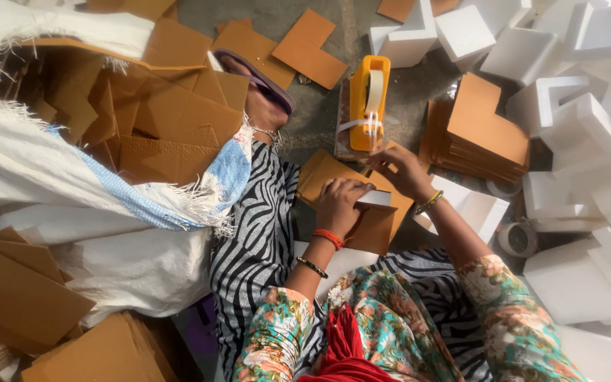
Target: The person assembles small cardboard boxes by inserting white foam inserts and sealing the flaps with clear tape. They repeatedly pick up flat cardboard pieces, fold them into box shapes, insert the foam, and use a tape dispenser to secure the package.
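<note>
Your left hand [337, 205] presses flat on the cardboard piece [351, 212], while your right hand [404, 172], just beyond it, pinches its far edge.

One yellow plastic tape dispenser [369, 102] is standing at upper centre. Two loose brown L-shaped cardboard pieces [310, 48] are lying above it. One stack of such cardboard pieces [481, 131] is sitting right of centre. Two hands are showing, each wearing bangles.
</note>
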